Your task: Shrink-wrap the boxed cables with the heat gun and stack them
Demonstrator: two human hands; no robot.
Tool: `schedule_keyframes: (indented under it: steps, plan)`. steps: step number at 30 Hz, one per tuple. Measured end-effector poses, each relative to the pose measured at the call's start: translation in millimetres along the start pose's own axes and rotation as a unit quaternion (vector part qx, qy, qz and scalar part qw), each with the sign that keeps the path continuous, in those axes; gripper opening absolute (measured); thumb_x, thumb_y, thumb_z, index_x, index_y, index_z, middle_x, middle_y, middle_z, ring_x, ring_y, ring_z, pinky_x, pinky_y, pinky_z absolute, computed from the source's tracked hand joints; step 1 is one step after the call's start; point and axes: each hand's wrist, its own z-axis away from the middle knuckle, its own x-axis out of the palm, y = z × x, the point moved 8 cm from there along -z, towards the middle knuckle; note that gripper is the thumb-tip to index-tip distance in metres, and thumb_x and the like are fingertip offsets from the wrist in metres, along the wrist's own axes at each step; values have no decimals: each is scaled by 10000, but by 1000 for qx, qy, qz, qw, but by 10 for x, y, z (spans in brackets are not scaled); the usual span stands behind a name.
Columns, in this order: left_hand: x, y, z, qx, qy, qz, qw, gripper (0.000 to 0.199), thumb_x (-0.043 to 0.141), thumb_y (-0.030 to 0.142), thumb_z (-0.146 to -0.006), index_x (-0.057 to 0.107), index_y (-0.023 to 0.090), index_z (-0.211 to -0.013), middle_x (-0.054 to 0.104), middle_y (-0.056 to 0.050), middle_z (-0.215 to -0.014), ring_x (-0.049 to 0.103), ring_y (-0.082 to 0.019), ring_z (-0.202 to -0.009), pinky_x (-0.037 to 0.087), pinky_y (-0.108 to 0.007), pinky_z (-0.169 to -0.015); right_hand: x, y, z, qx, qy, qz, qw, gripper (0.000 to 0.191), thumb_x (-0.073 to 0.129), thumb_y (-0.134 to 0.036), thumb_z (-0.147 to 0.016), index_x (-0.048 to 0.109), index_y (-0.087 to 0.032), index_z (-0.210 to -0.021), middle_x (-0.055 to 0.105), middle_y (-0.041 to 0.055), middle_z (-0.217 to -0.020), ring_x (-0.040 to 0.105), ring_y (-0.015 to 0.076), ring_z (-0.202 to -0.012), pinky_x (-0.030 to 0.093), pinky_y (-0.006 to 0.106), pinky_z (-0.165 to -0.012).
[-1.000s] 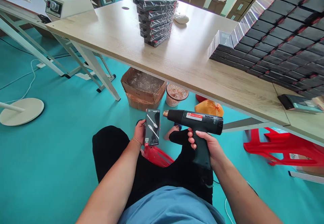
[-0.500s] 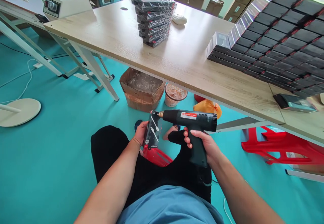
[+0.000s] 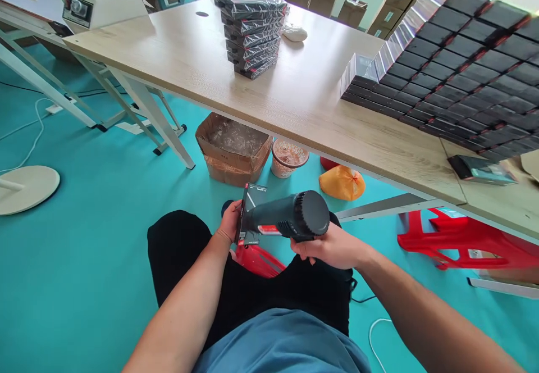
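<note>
My left hand (image 3: 231,221) grips a flat black box (image 3: 256,196) by its left side, above my lap. White cable pictures and red marks show on its front. My right hand (image 3: 330,245) is closed round the handle of a dark heat gun (image 3: 280,214). The gun's round rear end faces up toward me, and its barrel points at the box, covering the middle of the box's face. The nozzle tip is hidden behind the gun's body, so whether it touches the box cannot be seen.
On the wooden table (image 3: 320,95) stand a stack of film-wrapped boxes (image 3: 252,30) and a large block of black boxes (image 3: 455,64). Beneath are a cardboard box (image 3: 233,159) of clear film, a bin (image 3: 289,159) and an orange bag (image 3: 342,183). A red stool (image 3: 458,244) stands right.
My right hand has turned the heat gun, so its rear now faces me and its barrel has swung down across the box. My left hand keeps the box in nearly the same place.
</note>
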Motion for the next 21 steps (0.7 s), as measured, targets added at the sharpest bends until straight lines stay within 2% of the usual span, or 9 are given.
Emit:
schedule_keyframes:
  steps: [3, 4, 8, 9, 12, 13, 17, 18, 21]
  plan:
    - [58, -63, 22, -45, -24, -12, 999, 349, 602, 425, -836, 759, 127, -927, 749, -103, -711, 738, -302, -662, 605, -428, -664, -153, -82, -27, -39, 92, -12, 995, 124, 664, -296, -818, 629, -204, -743, 601, -3, -689, 577, 163, -617, 513, 313, -599]
    - [67, -65, 32, -50, -25, -13, 998, 350, 599, 430, -839, 757, 129, -919, 750, -104, -712, 733, -297, -650, 604, -424, -653, -137, -88, -37, -38, 82, -9, 996, 118, 661, -294, -821, 633, -202, -752, 605, -1, -693, 582, 165, -620, 515, 313, -600]
    - [18, 0, 40, -27, 13, 8, 1000, 285, 582, 393, -858, 747, 162, -881, 723, -59, -645, 707, -258, -582, 590, -379, -598, 94, -3, -43, 11, -51, 21, 998, 50, 685, -219, -768, 642, -208, -745, 612, -4, -676, 593, 174, -607, 504, 296, -541]
    - [16, 5, 32, -27, 10, 14, 999, 303, 571, 403, -864, 749, 160, -894, 725, -62, -651, 718, -268, -605, 596, -387, -612, 75, 5, -48, 7, -33, 13, 999, 56, 684, -222, -775, 640, -211, -742, 607, -6, -671, 584, 171, -602, 502, 297, -542]
    - [33, -9, -6, -39, -23, 15, 999, 391, 566, 463, -862, 754, 132, -952, 754, -106, -736, 751, -317, -704, 611, -439, -673, -107, -19, -48, -38, 100, -43, 993, 119, 672, -299, -843, 640, -215, -765, 595, -3, -682, 557, 164, -607, 505, 315, -586]
    - [28, -7, -17, -39, -26, 16, 999, 401, 574, 466, -854, 754, 124, -961, 757, -116, -748, 755, -326, -717, 612, -448, -686, -115, -22, -42, -46, 109, -54, 991, 137, 677, -322, -853, 646, -215, -773, 596, 0, -688, 556, 165, -610, 507, 320, -596]
    - [53, 103, -15, 12, -32, 53, 998, 444, 563, 451, -846, 743, 110, -1067, 769, -116, -803, 766, -332, -807, 613, -458, -768, 106, 59, 3, -2, -18, -47, 999, 135, 735, -313, -807, 679, -206, -747, 617, 12, -680, 580, 180, -622, 514, 318, -571]
    - [80, 146, 2, 30, -41, 65, 997, 475, 547, 461, -850, 736, 107, -1104, 776, -123, -842, 766, -335, -843, 611, -465, -791, 87, 98, 27, 7, -6, -55, 998, 130, 744, -314, -792, 685, -204, -754, 621, 12, -681, 580, 181, -626, 515, 317, -566]
    - [170, 232, 74, 57, -71, 86, 992, 546, 501, 491, -864, 720, 95, -1169, 784, -153, -947, 760, -343, -913, 606, -477, -829, -129, 229, 119, 10, 123, -99, 987, 183, 750, -361, -786, 705, -202, -865, 623, 2, -684, 561, 174, -620, 508, 316, -564]
